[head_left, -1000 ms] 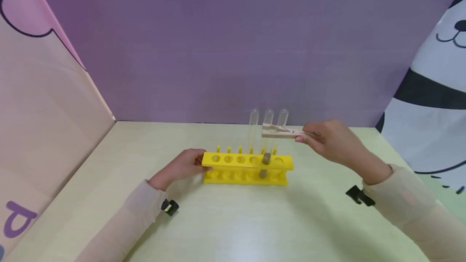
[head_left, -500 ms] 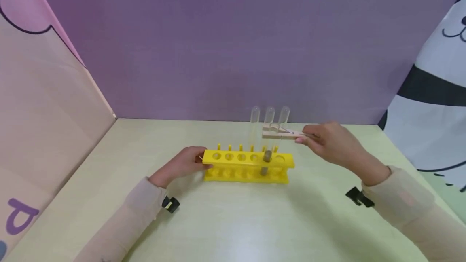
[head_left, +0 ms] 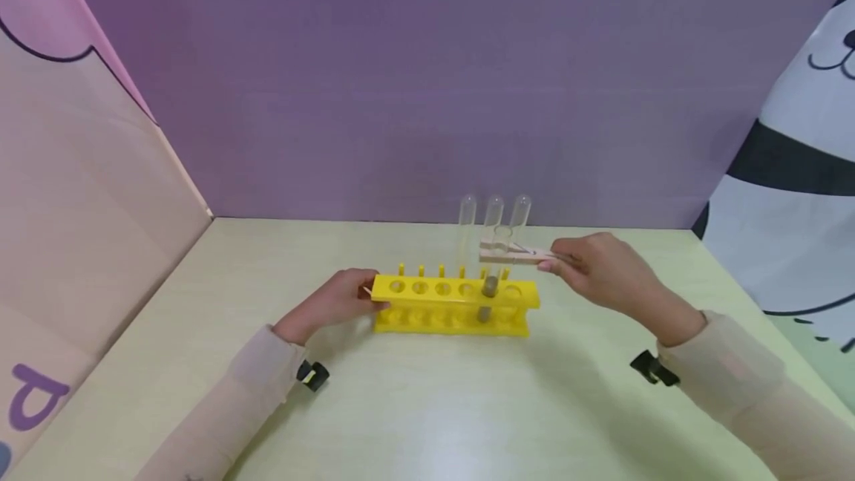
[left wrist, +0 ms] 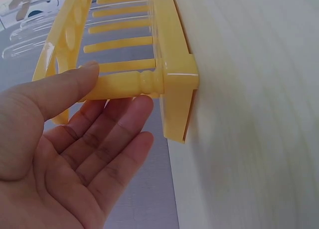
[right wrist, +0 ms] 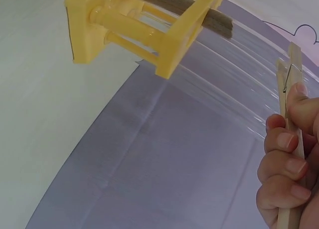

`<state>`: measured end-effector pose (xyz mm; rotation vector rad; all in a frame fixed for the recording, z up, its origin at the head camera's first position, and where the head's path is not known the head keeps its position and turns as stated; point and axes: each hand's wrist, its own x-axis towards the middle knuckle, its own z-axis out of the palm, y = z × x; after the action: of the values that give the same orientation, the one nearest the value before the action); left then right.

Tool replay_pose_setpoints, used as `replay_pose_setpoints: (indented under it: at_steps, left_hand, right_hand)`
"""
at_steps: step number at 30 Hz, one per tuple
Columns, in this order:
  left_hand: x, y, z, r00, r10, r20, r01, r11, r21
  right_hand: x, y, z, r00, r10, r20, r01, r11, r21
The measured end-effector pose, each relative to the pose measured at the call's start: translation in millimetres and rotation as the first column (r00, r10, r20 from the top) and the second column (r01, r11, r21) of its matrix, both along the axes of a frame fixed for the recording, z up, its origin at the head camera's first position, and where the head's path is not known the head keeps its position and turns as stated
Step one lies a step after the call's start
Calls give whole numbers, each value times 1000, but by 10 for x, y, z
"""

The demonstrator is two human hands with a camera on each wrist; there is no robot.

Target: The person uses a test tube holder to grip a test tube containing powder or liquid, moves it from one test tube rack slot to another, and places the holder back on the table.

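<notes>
My left hand holds the left end of a yellow test tube rack; in the left wrist view its thumb and fingers pinch the end post. A clear test tube stands in the rack, with a grey-brown filling low in it. My right hand grips a wooden test tube clamp by its handles. The clamp's front end lies at the tube's upper part, just below the rim; whether it squeezes the glass, I cannot tell.
Behind the rack, three clear test tubes stand upside down, apparently on the rack's rear pegs. The rack stands on a pale wooden table. A purple backdrop rises at the table's far edge, with printed panels on both sides.
My right hand has lowered the clamp slightly, and the tube's rim now shows above it. The left hand and the rack keep their place.
</notes>
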<state>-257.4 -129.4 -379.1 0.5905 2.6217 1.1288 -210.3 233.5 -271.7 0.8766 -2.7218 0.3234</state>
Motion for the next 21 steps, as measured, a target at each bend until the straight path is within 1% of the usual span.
replay_pose_setpoints:
  at_steps: [9,13,21]
  left_hand:
    - [-15,-22,-32,1000,-23,-14,23,1000,12]
    - [-12,-21,-46,999,-33,-16,33,999,22]
    - [6,-11,-29,999,-35,-13,36,999,29]
  right_hand:
    - [-14,10,-104,1000,-3,30,4,1000,-5]
    - [-16,16,-160,1000,-1,31,1,1000,-2]
    - [-24,28,-219,999,8,37,-8,1000,-1]
